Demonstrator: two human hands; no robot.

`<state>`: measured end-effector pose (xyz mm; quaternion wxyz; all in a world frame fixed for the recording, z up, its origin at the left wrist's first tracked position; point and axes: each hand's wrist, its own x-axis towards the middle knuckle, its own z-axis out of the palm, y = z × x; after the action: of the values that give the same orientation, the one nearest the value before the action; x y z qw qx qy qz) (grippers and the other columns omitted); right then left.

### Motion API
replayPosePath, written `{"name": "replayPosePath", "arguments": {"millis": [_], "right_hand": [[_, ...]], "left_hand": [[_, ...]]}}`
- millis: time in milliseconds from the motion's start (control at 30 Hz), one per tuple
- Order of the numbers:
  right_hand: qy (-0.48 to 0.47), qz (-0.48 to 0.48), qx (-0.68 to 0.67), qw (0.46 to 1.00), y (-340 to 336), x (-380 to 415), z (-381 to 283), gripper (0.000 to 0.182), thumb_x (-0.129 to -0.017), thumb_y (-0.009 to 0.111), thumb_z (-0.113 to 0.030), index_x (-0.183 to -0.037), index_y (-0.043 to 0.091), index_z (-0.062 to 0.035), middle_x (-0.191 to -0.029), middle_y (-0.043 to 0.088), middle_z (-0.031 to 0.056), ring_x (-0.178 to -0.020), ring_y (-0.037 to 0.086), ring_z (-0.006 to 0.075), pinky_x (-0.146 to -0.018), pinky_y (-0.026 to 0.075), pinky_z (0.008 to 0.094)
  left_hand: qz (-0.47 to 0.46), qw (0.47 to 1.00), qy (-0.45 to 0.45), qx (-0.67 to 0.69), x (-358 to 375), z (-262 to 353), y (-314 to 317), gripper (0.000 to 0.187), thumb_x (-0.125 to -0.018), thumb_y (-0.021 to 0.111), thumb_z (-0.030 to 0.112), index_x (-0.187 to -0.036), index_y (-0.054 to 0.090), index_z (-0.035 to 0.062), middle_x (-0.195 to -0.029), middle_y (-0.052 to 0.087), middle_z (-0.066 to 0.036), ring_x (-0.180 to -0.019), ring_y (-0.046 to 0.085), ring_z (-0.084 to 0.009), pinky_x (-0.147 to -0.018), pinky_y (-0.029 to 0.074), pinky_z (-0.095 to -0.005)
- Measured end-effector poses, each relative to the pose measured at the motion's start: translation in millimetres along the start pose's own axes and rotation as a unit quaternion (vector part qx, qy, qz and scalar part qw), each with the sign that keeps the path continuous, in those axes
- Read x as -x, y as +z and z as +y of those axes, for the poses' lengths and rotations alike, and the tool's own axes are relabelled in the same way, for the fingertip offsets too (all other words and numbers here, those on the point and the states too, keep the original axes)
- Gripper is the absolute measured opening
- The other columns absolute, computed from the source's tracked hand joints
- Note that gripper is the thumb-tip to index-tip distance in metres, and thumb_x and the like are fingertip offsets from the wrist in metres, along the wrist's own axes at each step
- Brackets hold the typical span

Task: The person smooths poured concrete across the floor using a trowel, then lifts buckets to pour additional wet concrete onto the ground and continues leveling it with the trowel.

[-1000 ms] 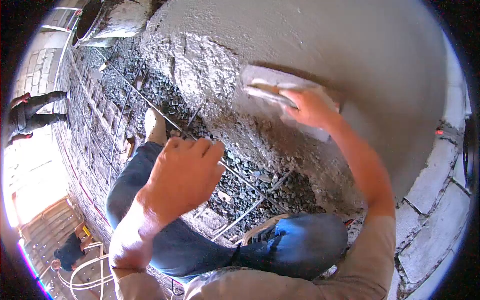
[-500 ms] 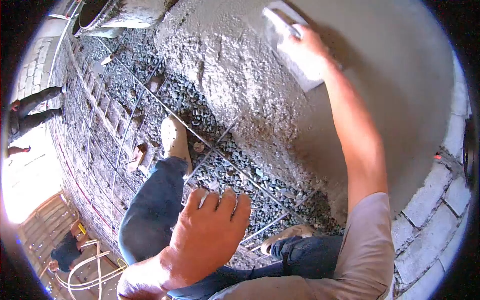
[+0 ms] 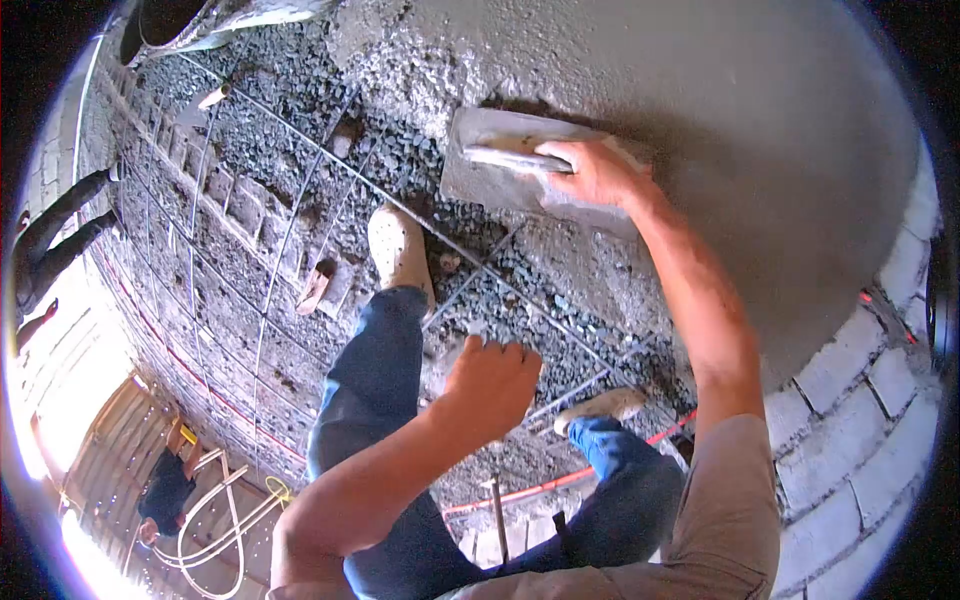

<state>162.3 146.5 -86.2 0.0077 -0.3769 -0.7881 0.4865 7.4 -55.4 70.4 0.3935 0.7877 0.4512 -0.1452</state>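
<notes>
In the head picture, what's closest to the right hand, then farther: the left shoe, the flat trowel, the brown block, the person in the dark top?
From the right hand:
1. Flat trowel: held in it.
2. Left shoe: left and lower.
3. Brown block: farther left, past the shoe.
4. Person in the dark top: far lower left.

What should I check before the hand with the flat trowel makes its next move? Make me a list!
1. Right hand on the handle of the flat trowel: ok.
2. Left hand clear of the flat trowel: ok.
3. Forward shoe off the smooth concrete: ok, it's by the gravel.
4. Surface smooth all over: not ok, there's a rough patch.
5. Flat trowel pressed evenly: cannot tell.
</notes>
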Motion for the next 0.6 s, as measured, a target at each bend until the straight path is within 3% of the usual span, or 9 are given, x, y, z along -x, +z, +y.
{"name": "replayPosePath", "arguments": {"millis": [67,200,233,367,433,467,500,533,600], "right_hand": [[0.02,-0.021,0.013,0.999,7.5,13.3,-12.0,0.029,-0.079,0.058,-0.024,-0.105,0.057,-0.0108,-0.09,0.063,0.0127,-0.079,0.061,0.0223,-0.071,0.047,0.0338],[0.21,0.103,-0.098,0.967,6.5,70.2,-52.8,0.038,-0.078,0.062,-0.023,-0.11,0.054,-0.006,-0.089,0.063,0.0129,-0.081,0.06,0.0193,-0.072,0.046,0.0332],[0.196,0.131,-0.085,0.968,1.1,88.9,-61.3,0.039,-0.079,0.061,-0.024,-0.112,0.052,-0.0052,-0.092,0.062,0.0128,-0.082,0.059,0.0196,-0.073,0.046,0.0332],[0.427,0.086,0.026,0.9,-28.0,177.3,-91.2,0.042,-0.079,0.06,-0.025,-0.116,0.05,-0.0083,-0.098,0.06,0.017,-0.085,0.06,0.0225,-0.073,0.046,0.0342],[0.475,0.076,0.05,0.875,-42.7,203.3,-121.1,0.043,-0.079,0.06,-0.026,-0.117,0.049,-0.0096,-0.098,0.06,0.0178,-0.085,0.06,0.0271,-0.074,0.046,0.0368],[0.496,0.06,0.074,0.863,-48.9,215.2,-131.2,0.045,-0.078,0.06,-0.028,-0.118,0.048,-0.0108,-0.098,0.06,0.0186,-0.086,0.06,0.0316,-0.075,0.046,0.0395],[0.511,0.056,0.07,0.855,-42.5,228.9,-134.9,0.045,-0.078,0.06,-0.028,-0.118,0.048,-0.0108,-0.098,0.06,0.0186,-0.086,0.06,0.0316,-0.075,0.046,0.0395],[0.488,0.087,0.082,0.865,-30.9,240.2,-127.7,0.046,-0.078,0.059,-0.03,-0.119,0.047,-0.0118,-0.102,0.059,0.0191,-0.091,0.058,0.032,-0.079,0.045,0.0404],[0.474,0.12,0.092,0.868,-25.0,253.3,-148.8,0.048,-0.078,0.059,-0.031,-0.12,0.046,-0.0128,-0.106,0.057,0.0196,-0.096,0.057,0.0323,-0.082,0.044,0.0412]], "left_hand": [[-0.042,0.998,-0.005,0.043,0.0,2.1,2.7,0.019,-0.073,0.053,0.02,-0.083,0.056,0.0044,-0.076,0.059,-0.011,-0.073,0.06,-0.0271,-0.066,0.045,-0.0435],[-0.086,0.988,0.023,0.125,2.5,7.9,-18.2,0.025,-0.076,0.051,0.022,-0.091,0.057,0.0036,-0.082,0.062,-0.015,-0.077,0.062,-0.0287,-0.069,0.048,-0.0447],[-0.09,0.985,0.045,0.142,5.7,1.5,-25.6,0.027,-0.078,0.05,0.023,-0.095,0.057,0.0037,-0.083,0.062,-0.016,-0.076,0.062,-0.0296,-0.07,0.048,-0.0451],[0.0,0.967,-0.065,0.246,37.7,-64.3,-100.2,0.035,-0.085,0.05,0.027,-0.112,0.052,0.0054,-0.095,0.063,-0.014,-0.082,0.062,-0.0307,-0.071,0.05,-0.0376],[-0.007,0.883,-0.157,0.442,61.3,-118.8,-127.6,0.034,-0.084,0.054,0.03,-0.112,0.052,0.0105,-0.094,0.064,-0.012,-0.08,0.063,-0.0277,-0.067,0.05,-0.0377],[-0.019,0.912,-0.184,0.367,73.8,-149.9,-140.6,0.036,-0.085,0.055,0.028,-0.116,0.049,0.0092,-0.098,0.063,-0.01,-0.085,0.063,-0.0232,-0.071,0.05,-0.0353],[0.026,0.973,-0.07,0.216,91.0,-194.8,-138.5,0.035,-0.086,0.053,0.025,-0.117,0.049,0.0087,-0.1,0.063,-0.011,-0.087,0.063,-0.0227,-0.074,0.049,-0.0341],[0.057,0.92,-0.176,0.346,109.8,-211.5,-151.6,0.035,-0.087,0.05,0.025,-0.117,0.05,0.0074,-0.102,0.062,-0.014,-0.091,0.062,-0.0252,-0.075,0.049,-0.0339],[-0.017,0.95,-0.24,0.199,149.7,-248.7,-178.6,0.036,-0.087,0.049,0.026,-0.118,0.05,0.0069,-0.106,0.058,-0.02,-0.092,0.06,-0.0303,-0.073,0.049,-0.0343]]}}
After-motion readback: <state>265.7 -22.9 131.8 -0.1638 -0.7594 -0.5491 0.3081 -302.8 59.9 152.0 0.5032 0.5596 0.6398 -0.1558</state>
